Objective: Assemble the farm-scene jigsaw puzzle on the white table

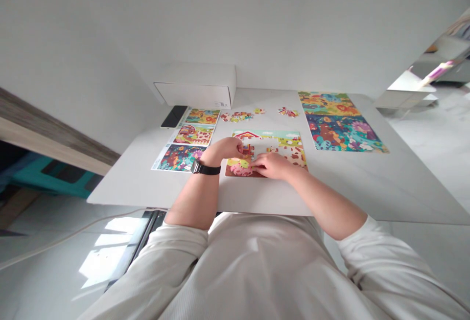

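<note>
A partly assembled farm jigsaw puzzle (293, 136) lies on the table in front of me, with a bare gap in its middle. My left hand (228, 148) reaches over its left side, fingers pinched on a small red puzzle piece (248, 148); the fingers partly hide it. Close by, my right hand (273, 165) rests low on the puzzle, its fingers stretched toward the pink part (239, 167) and touching the pieces there. Beyond the puzzle lie loose puzzle pieces (240, 116) in a heap and a smaller cluster of pieces (288, 112).
Left of the puzzle are picture cards (194, 134) showing three scenes and a dark phone (174, 116). A white box (194, 94) stands at the back against the wall. Two completed puzzles (338, 119) lie at the right on the white table (389, 188).
</note>
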Available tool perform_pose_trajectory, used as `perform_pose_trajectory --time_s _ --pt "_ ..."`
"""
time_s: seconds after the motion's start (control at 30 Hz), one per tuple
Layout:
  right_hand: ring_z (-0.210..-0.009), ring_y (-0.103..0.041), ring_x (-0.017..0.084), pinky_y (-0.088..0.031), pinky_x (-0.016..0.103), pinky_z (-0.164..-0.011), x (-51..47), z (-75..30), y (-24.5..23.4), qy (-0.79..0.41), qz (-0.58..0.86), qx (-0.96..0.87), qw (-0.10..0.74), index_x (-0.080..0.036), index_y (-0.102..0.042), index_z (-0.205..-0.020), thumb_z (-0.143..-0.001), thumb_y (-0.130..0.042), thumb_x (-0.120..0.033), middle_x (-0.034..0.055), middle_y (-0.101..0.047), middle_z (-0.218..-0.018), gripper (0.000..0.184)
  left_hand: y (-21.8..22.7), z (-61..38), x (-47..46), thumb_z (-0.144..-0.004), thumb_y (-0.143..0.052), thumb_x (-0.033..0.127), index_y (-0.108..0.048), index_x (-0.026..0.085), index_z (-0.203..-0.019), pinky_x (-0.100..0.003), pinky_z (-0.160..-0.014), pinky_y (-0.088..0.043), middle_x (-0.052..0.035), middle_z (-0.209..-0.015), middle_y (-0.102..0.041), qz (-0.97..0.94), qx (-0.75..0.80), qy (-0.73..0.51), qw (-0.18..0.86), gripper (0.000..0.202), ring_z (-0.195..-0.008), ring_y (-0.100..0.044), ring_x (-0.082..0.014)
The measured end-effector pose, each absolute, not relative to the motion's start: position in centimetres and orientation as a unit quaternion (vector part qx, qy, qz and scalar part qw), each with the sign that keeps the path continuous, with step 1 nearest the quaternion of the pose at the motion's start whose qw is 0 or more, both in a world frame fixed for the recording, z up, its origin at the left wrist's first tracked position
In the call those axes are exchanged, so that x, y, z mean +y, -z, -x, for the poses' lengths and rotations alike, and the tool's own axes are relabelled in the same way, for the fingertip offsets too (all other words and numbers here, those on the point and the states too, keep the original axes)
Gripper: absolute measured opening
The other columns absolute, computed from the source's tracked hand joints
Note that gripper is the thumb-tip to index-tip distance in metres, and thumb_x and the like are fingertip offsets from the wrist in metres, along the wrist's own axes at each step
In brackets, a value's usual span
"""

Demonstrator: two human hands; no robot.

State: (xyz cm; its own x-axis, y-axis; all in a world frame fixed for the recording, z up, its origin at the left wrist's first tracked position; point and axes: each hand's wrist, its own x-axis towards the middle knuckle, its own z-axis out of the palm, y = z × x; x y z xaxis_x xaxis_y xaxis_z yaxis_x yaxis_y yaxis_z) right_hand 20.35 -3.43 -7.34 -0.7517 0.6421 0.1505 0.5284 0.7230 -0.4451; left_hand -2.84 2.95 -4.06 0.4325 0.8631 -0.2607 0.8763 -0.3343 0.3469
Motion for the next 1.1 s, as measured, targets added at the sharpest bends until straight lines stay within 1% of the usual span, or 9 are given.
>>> perform_pose_trajectory --time_s 0.13,0.2,0.27,0.37,0.53,0.63,0.77,0.93,1.1 --pt "-0.095 -0.073 0.024 -0.051 0.033 -0.085 -3.4 -20.4 7.4 -0.171 0.315 -0.922 0.145 -0.031 -0.085 -0.114 -0.099 -0.069 -0.024 0.0072 -0.080 -0.105 0.023 3.8 3.4 2.9 -0.070 -0.077 0.043 -0.071 0.024 -0.070 -0.030 -0.062 -0.032 -0.0012 -0.064 -0.065 -0.802 0.558 0.003 0.213 0.021 -0.065 -0.054 -0.0185" --pt "-0.093 -0.073 0.024 -0.050 0.032 -0.083 -3.4 -20.4 7.5 -0.163 0.317 -0.923 0.142 -0.030 -0.086 -0.112 -0.099 -0.069 -0.025 0.0073 -0.080 -0.103 0.022 3.8 3.7 3.0 -0.072 -0.075 0.044 -0.071 0.023 -0.071 -0.031 -0.062 -0.032 -0.0022 -0.065 -0.065 -0.793 0.572 -0.019 0.210 0.022 -0.066 -0.055 -0.0191" --pt "-0.092 -0.072 0.023 -0.049 0.031 -0.082 -3.4 -20.4 7.5 -0.162 0.319 -0.923 0.138 -0.030 -0.086 -0.112 -0.099 -0.069 -0.025 0.0071 -0.079 -0.102 0.022 4.0 3.8 3.1 -0.070 -0.078 0.045 -0.070 0.023 -0.072 -0.030 -0.062 -0.031 -0.0022 -0.064 -0.064 -0.789 0.577 -0.022 0.211 0.024 -0.067 -0.056 -0.0195" --pt "-0.091 -0.071 0.022 -0.049 0.031 -0.083 -3.4 -20.4 7.4 -0.167 0.321 -0.924 0.127 -0.030 -0.085 -0.116 -0.100 -0.069 -0.025 0.0068 -0.079 -0.103 0.024 4.4 3.7 3.4 -0.067 -0.081 0.049 -0.070 0.023 -0.076 -0.030 -0.061 -0.032 -0.0021 -0.066 -0.067 -0.791 0.577 0.020 0.201 0.030 -0.067 -0.057 -0.0200" --pt "-0.094 -0.071 0.021 -0.049 0.030 -0.086 -3.6 -20.4 7.0 -0.173 0.333 -0.920 0.113 -0.029 -0.083 -0.121 -0.101 -0.067 -0.027 0.0080 -0.079 -0.108 0.026 4.4 3.3 3.3 -0.073 -0.079 0.051 -0.075 0.022 -0.090 -0.029 -0.065 -0.036 -0.0037 -0.083 -0.075 -0.797 0.577 0.073 0.166 0.035 -0.074 -0.062 -0.0201" --pt "-0.098 -0.071 0.021 -0.049 0.030 -0.088 -3.7 -20.4 6.6 -0.176 0.352 -0.913 0.107 -0.030 -0.082 -0.125 -0.101 -0.067 -0.027 0.0081 -0.078 -0.111 0.028 4.0 3.3 3.1 -0.075 -0.078 0.050 -0.077 0.022 -0.090 -0.029 -0.065 -0.037 -0.0039 -0.084 -0.076 -0.796 0.576 0.082 0.164 0.032 -0.074 -0.063 -0.0197" --pt "-0.099 -0.071 0.022 -0.049 0.030 -0.088 -3.9 -20.3 6.0 -0.159 0.396 -0.901 0.076 -0.029 -0.080 -0.130 -0.102 -0.065 -0.027 0.0090 -0.077 -0.113 0.032 3.7 3.3 3.0 -0.076 -0.078 0.049 -0.077 0.022 -0.090 -0.028 -0.063 -0.037 -0.0043 -0.086 -0.078 -0.799 0.571 0.086 0.166 0.030 -0.074 -0.064 -0.0197" --pt "-0.099 -0.071 0.022 -0.049 0.030 -0.086 -4.2 -20.0 5.7 -0.145 0.410 -0.899 0.055 -0.031 -0.080 -0.129 -0.102 -0.063 -0.030 0.0082 -0.077 -0.113 0.032 3.8 2.7 2.9 -0.083 -0.069 0.063 -0.079 0.020 -0.089 -0.030 -0.061 -0.037 -0.0088 -0.084 -0.078 -0.794 0.579 0.084 0.167 0.044 -0.074 -0.067 -0.0226" --pt "-0.096 -0.071 0.022 -0.047 0.030 -0.083 -4.3 -20.1 5.9 -0.135 0.397 -0.907 0.049 -0.033 -0.079 -0.130 -0.103 -0.063 -0.034 0.0078 -0.075 -0.114 0.032 4.3 2.0 2.6 -0.084 -0.067 0.067 -0.081 0.017 -0.097 -0.032 -0.067 -0.043 -0.0146 -0.088 -0.079 -0.777 0.611 0.060 0.139 0.053 -0.084 -0.072 -0.0289"
